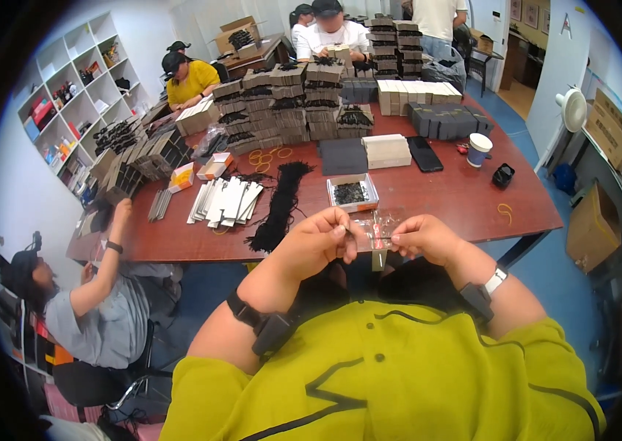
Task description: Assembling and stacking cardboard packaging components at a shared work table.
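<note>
The right hand [428, 239] pinched a thin dark strand [386, 237] between thumb and finger, nearer the wearer than the box [362, 207] and a little to its right. The left hand [318, 237], nearer than the box and slightly to its left, had thumb and forefinger pressed together; whether anything was between them could not be told. A clear bag [377, 223] with a red mark showed between the hands, just this side of the box. Black bits [351, 192] lay inside the box. Left of it were black cords [281, 206], then white strips [226, 202]. Behind it sat a dark block [342, 156] and a pale block [386, 151]; right of it, a phone [425, 154] and a cup [479, 151].
</note>
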Demonstrator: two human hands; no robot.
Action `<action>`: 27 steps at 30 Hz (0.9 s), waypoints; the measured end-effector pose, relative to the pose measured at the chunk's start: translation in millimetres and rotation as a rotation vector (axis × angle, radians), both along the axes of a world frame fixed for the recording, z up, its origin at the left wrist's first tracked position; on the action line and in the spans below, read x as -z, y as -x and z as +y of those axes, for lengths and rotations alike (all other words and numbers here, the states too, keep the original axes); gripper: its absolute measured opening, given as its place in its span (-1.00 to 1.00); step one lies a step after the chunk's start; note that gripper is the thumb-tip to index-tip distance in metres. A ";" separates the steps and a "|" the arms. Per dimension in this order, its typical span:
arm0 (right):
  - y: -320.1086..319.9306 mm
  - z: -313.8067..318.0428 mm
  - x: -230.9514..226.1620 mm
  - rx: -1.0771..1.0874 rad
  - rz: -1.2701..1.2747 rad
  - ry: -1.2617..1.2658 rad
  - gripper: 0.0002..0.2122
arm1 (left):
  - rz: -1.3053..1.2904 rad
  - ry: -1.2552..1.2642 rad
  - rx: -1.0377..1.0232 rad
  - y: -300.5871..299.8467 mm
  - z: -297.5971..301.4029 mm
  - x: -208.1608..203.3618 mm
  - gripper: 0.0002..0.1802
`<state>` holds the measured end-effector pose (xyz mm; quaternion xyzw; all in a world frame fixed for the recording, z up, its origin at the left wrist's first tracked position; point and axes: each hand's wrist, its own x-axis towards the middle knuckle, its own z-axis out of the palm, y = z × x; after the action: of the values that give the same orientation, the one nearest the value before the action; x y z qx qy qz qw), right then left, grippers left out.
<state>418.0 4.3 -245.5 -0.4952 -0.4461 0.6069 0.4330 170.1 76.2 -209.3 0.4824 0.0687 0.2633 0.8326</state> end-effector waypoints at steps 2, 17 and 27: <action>-6.5 -7.9 0.4 -0.039 -0.049 0.050 -0.87 | 0.157 -0.134 0.113 4.5 -0.5 2.9 -0.93; 20.7 -26.4 60.1 0.011 -0.447 0.055 -0.86 | 0.495 -0.147 0.012 2.0 3.6 94.2 -0.92; 24.1 -30.3 46.4 -0.343 -0.155 0.127 -0.72 | -0.008 0.153 0.091 -13.2 -12.0 70.5 -0.95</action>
<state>393.9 -26.0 -292.0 -0.4833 -0.5169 0.6587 0.2554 183.3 64.2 -279.8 0.4191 0.0631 0.2214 0.8783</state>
